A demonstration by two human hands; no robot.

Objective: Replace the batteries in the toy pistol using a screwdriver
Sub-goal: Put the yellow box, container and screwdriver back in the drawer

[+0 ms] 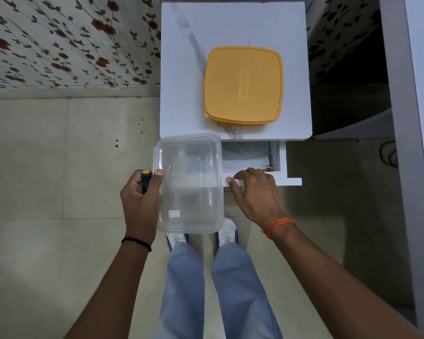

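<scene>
In front of a white marble-patterned side table (181,69), seen from above: one person standing, both arms extended, grey-blue trousers and white shoes (227,234) below

Left hand (138,201): fingers curled round the black handle of a screwdriver (145,178); yellow collar just above the fingers, thin metal shaft pointing up and away past the knuckles over the floor. The thumb (158,177) of the same hand presses on the left rim of a clear plastic container (189,184), pinching it against the hand; how the remaining fingers sit beneath the container cannot be told. Container held level, to the right of those fingers, its far edge overlapping the table's front corner; a small white label shows near its near edge. Black band (136,242) on this wrist

Right hand (256,192): fingers close together, curled over the top edge of the white drawer front (289,181), thumb lying along its face. Drawer (250,160) partly pulled out beyond the fingertips, grey interior visible; contents cannot be made out. Orange thread band (279,226) on this wrist

Beyond both hands, on the table top: yellow lidded box (242,85), closed, well apart from the fingers

Toy pistol and batteries: not visible anywhere in view

Surroundings: pale tiled floor (34,167); floral-patterned wall (59,40) to the far left
</scene>
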